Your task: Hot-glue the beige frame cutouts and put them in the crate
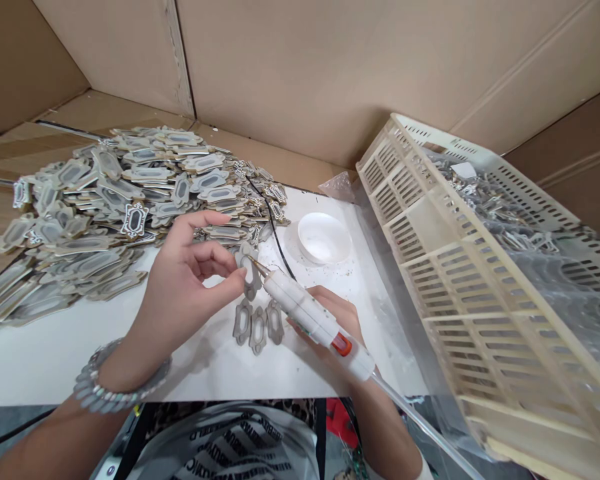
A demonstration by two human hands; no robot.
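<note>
My right hand [335, 313] is wrapped round a white hot glue gun [305, 303] with an orange-red switch. A long clear glue stick [420, 420] runs out of its back end. The metal nozzle points at a small grey openwork frame plate [251, 277]. My left hand [195, 273] is closed at that plate's left edge, with the thumb tip against it and the index finger raised; the exact grip is partly hidden. Just below, a row of three similar grey plates [258, 330] lies on the white table.
A large heap of the same plates [145, 180] covers the left and back of the table. At the right stand a white bowl [325, 238] and a cream slatted basket [440, 267] with metal parts and plastic bags. A black cable [275, 233] runs behind the glue gun. Cardboard walls [330, 80] enclose the table.
</note>
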